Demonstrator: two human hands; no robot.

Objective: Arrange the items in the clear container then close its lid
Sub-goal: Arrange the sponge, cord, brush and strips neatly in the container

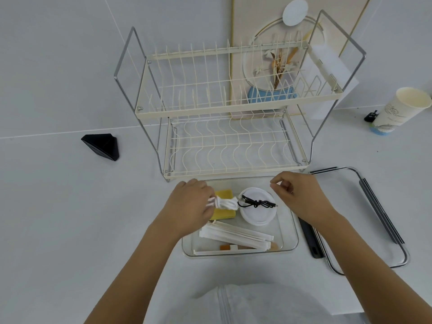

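The left hand (191,204) is closed on a coiled white cable (225,202), a soft round cord whose bundle runs left to right. Under this grip lies a yellow sponge (224,212), rectangular and porous. Just right of it, a thin black cable (257,203) rests on a round white lid (257,213), also lying left to right. All sit in the clear container (289,239). The right hand (297,195) hovers with loosely curled fingers, holding nothing. The container's lid (383,220) lies flat at the right.

Left hand (194,202) fingers curled, gripping; right hand (297,195) loosely curled, empty.
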